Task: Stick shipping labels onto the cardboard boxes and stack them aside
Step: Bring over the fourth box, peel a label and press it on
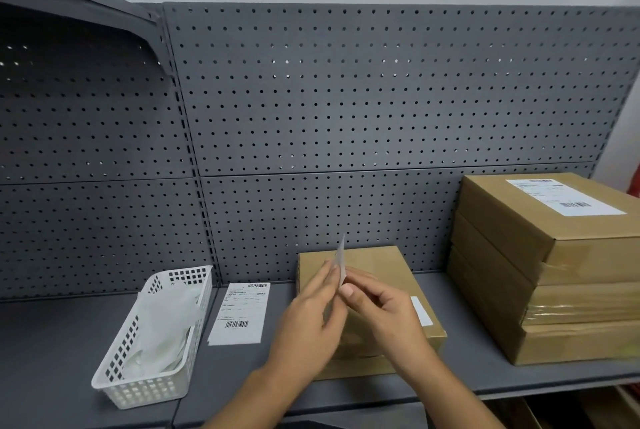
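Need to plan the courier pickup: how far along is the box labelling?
Done: three brown cardboard boxes stacked at the right, the top one bearing a white printed shipping label. In hand: the left hand and right hand pinch a thin white label sheet, apparently peeling it, above the unlabelled flat brown box. Left: sticking it, stacking that box, and the spare barcode label on the grey shelf.

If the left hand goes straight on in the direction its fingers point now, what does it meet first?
The left hand points up and away, so beyond the label it pinches it would probably first meet the pegboard behind the cardboard box; depth is uncertain.
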### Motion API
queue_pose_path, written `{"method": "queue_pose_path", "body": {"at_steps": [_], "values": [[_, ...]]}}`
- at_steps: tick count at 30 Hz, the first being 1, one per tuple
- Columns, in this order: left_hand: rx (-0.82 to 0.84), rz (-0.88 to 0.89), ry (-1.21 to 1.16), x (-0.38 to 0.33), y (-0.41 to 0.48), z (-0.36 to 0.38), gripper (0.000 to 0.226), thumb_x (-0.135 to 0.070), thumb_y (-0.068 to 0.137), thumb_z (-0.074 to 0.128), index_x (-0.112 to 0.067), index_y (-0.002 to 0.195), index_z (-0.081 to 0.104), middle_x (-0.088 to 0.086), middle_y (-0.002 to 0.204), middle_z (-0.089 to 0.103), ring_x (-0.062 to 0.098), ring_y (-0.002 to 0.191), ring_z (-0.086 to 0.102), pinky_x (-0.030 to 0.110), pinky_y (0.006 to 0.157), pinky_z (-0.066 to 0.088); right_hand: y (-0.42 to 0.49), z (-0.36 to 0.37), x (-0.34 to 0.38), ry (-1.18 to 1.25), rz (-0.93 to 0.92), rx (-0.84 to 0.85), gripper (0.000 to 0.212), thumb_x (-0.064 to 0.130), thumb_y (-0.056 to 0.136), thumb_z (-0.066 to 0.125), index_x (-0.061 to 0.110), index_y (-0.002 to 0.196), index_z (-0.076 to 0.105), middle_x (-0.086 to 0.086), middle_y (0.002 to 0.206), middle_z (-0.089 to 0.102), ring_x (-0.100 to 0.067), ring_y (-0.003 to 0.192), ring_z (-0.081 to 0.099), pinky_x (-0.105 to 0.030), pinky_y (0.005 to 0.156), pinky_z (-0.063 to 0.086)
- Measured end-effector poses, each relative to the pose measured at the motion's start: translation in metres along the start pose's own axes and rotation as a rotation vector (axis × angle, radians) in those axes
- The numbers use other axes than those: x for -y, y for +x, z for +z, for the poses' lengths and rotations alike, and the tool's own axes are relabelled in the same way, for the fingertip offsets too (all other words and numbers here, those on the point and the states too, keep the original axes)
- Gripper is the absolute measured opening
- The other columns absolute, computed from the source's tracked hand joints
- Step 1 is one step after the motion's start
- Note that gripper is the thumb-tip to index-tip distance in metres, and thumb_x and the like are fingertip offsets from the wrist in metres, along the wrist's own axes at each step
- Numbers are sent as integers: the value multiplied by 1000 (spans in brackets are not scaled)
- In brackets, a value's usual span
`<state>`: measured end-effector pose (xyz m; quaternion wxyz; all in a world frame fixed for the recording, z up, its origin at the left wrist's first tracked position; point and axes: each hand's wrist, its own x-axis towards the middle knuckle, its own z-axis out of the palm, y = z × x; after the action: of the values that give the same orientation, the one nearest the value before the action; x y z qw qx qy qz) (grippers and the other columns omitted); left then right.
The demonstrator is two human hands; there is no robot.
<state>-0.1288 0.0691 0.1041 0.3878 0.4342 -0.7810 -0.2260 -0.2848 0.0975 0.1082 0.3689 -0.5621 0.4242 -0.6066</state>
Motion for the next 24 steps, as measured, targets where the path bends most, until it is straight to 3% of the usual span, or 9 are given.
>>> {"method": "queue_pose_path", "body": {"at_steps": [4, 14, 17, 24], "values": [[-14, -19, -92, -3, 2, 3, 45, -28, 107, 53, -30, 152, 51, -24, 160, 39, -22, 141, 31, 1, 112, 25, 1, -2, 0, 94, 26, -39, 27, 6, 98, 64, 10, 122, 75, -2, 128, 73, -19, 123, 68, -37, 103, 56], [17, 43, -71, -5, 4, 3, 49, -31, 107, 54, -27, 155, 49, -20, 158, 47, -13, 141, 41, 18, 117, 38, 7, -7, -1, 150, 65, -86, 23, 3, 95, 68, 5, 116, 77, -6, 119, 77, -23, 114, 72, -35, 94, 60], [7, 27, -79, -4, 4, 2, 50, -31, 106, 57, -26, 155, 49, -19, 156, 50, -14, 139, 43, 14, 116, 37, 9, -5, -2, 163, 81, -86, 23, 3, 95, 67, 4, 116, 77, -6, 118, 77, -22, 113, 73, -34, 94, 61], [51, -62, -180, 0, 5, 2, 67, -25, 104, 62, -38, 162, 29, -25, 141, 58, -10, 126, 59, 20, 110, 48, 12, -2, -4, 219, 117, -89, 21, 5, 94, 68, 3, 112, 78, -6, 119, 77, -24, 114, 72, -35, 94, 61]]}}
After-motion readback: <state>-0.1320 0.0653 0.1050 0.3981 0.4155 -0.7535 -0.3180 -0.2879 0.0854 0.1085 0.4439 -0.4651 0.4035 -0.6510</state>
